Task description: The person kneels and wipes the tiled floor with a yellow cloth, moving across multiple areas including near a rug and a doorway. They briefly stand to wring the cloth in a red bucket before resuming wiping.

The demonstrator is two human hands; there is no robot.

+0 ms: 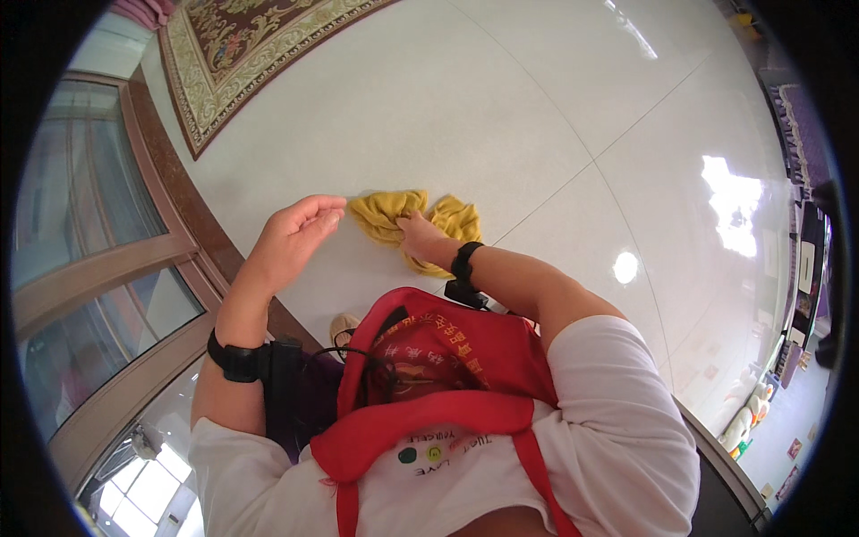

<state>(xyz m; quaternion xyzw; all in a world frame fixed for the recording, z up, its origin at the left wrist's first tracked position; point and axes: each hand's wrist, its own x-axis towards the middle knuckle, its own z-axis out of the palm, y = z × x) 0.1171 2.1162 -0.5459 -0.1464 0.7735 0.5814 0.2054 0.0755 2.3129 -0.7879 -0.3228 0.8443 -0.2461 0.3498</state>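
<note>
A crumpled yellow cloth [389, 211] lies on the glossy pale tiled floor [523, 134] in front of me. My right hand [423, 238] is down on it, with the fingers sunk into the folds and gripping the fabric. The fingertips are partly hidden there. To the left, my left hand [295, 235] hovers with nothing in it. Its fingers are loosely bent and point towards the cloth's left edge, close to it. Whether they touch the edge I cannot tell.
A patterned rug [194, 114] lies at the upper left. Along the left runs a glass door [107, 161] with a brown frame [181, 241] and a dark red stone sill [164, 154]. My shoe [343, 323] shows beside my red apron [443, 342]. A plush toy [741, 423] sits far right.
</note>
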